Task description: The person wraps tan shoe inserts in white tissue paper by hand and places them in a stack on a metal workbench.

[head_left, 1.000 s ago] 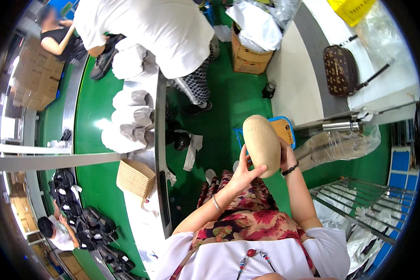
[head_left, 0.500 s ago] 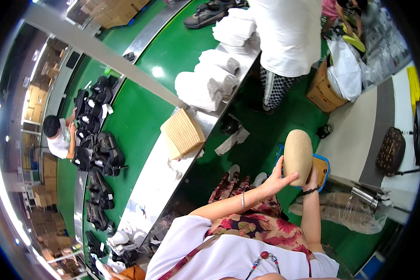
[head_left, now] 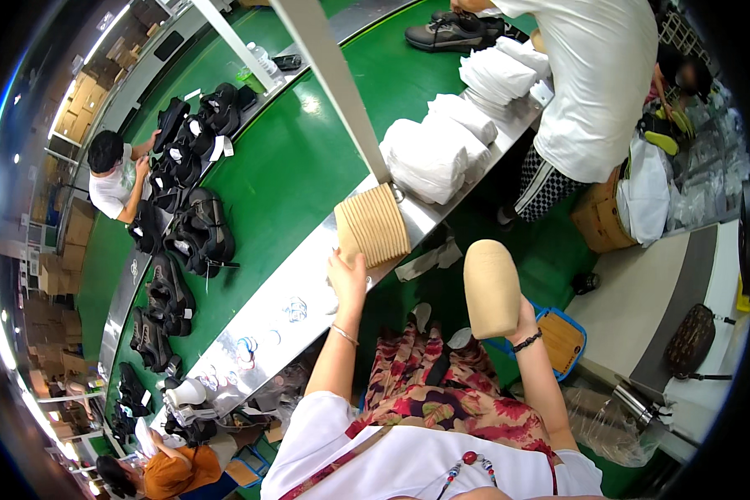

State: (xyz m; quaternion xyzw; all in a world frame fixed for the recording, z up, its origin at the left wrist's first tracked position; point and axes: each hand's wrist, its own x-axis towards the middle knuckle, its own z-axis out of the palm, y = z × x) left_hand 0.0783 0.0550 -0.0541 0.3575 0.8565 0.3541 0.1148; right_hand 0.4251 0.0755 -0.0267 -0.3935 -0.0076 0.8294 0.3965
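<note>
In my right hand [head_left: 525, 321] is a tan, rounded, elongated moulded shoe insert [head_left: 490, 287], held upright by its lower side. Most of that hand's fingers are hidden behind it. My left hand [head_left: 347, 279] reaches to the metal bench edge [head_left: 308, 312] with thumb and fingers apart. Its fingertips are at the lower left side of a ridged stack of tan moulded inserts [head_left: 375, 223]; whether they touch it I cannot tell. Clear round stickers [head_left: 246, 350] lie on the bench to the left of that hand.
White wrapped bundles [head_left: 433, 154] line the bench beyond the stack, beside a metal post [head_left: 333, 83]. A green conveyor [head_left: 283, 192] carries black shoes [head_left: 200, 233]. A co-worker in white [head_left: 596, 83] stands at upper right. A blue-framed stool [head_left: 562, 342] and a carton [head_left: 600, 217] are at right.
My left hand has let go of the tan insert and moved left to the stack. The right hand keeps the insert, now a little further left. The view has shifted.
</note>
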